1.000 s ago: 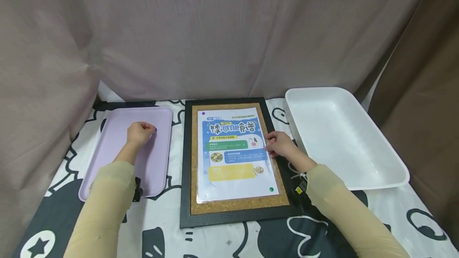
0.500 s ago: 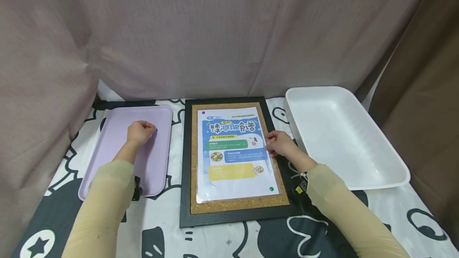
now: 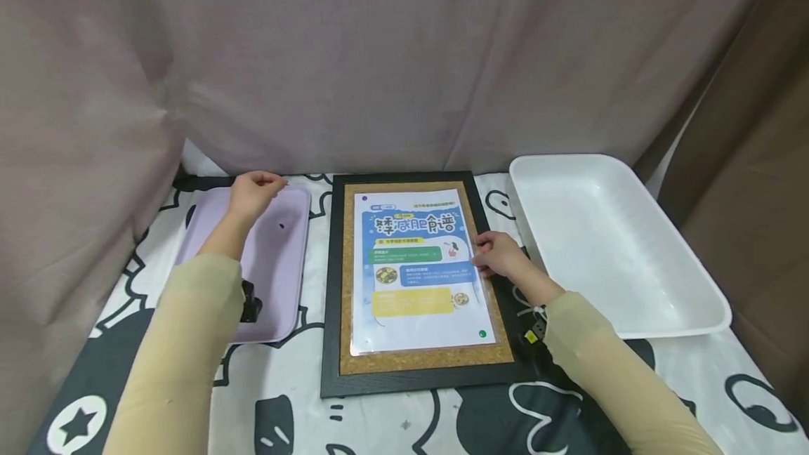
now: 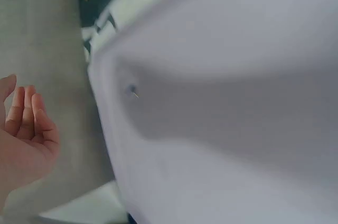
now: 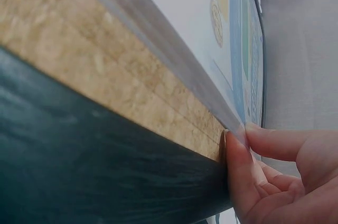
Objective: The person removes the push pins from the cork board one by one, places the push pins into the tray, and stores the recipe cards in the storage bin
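In the head view my left hand (image 3: 253, 192) hovers over the far part of the lilac tray (image 3: 272, 300). Its fingers are loosely curled in the left wrist view, thumb slightly apart, with nothing seen between them. A small dark pushpin (image 3: 281, 225) lies on the tray; the left wrist view shows this pin (image 4: 132, 89) with its thin point. My right hand (image 3: 499, 255) pinches the right edge of a printed poster (image 3: 417, 272), thumb (image 5: 274, 142) on top. The poster lies on a black-framed corkboard (image 3: 423, 364), a purple pin (image 3: 364, 198) at its upper left and a green pin (image 3: 483, 333) lower right.
A deep white bin (image 3: 626, 251) stands to the right of the corkboard. Everything rests on a black-and-white patterned cloth (image 3: 373, 427). Grey-brown curtains (image 3: 404, 55) hang behind and at the sides. A small black device (image 3: 251, 302) is at my left wrist.
My left hand has risen from the tray's middle toward its far edge, exposing the dark pushpin that was at its fingertips. My right hand stays at the poster's edge. The view has shifted slightly.
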A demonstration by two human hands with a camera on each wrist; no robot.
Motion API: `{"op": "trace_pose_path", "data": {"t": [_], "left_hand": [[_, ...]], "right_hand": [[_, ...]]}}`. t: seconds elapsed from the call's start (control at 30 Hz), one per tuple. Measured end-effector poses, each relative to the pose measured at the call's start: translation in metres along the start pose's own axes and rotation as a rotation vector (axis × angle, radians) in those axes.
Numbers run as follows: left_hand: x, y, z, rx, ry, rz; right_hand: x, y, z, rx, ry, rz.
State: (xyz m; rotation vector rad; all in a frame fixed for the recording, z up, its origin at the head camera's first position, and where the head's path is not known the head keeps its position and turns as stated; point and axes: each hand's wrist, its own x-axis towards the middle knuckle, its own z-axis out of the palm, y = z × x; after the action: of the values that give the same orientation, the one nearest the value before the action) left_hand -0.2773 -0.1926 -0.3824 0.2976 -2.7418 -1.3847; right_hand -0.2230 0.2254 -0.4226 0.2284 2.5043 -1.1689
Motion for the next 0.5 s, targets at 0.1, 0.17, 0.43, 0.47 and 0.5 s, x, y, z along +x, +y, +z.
{"op": "trace_pose_path", "data": {"t": [0.1,0.17,0.43,0.47,0.5], "left_hand": [[0.003,0.013,0.01,-0.04,-0.011,-0.011],[0.005,0.02,0.019,-0.059,-0.024,-0.02],[0.011,0.036,0.061,-0.102,-0.076,-0.045],[0.011,0.038,0.066,-0.107,-0.081,-0.044],[0.012,0.038,0.07,-0.113,-0.091,-0.048]], "right_hand": [[0.001,0.002,0.001,0.001,0.0,0.008],[0.0,0.002,0.001,0.004,-0.003,0.008],[-0.001,0.002,0.001,0.004,-0.003,-0.002],[-0.001,0.002,0.0,0.006,-0.002,-0.005],[0.0,0.002,0.0,0.009,-0.001,0.0]]}}
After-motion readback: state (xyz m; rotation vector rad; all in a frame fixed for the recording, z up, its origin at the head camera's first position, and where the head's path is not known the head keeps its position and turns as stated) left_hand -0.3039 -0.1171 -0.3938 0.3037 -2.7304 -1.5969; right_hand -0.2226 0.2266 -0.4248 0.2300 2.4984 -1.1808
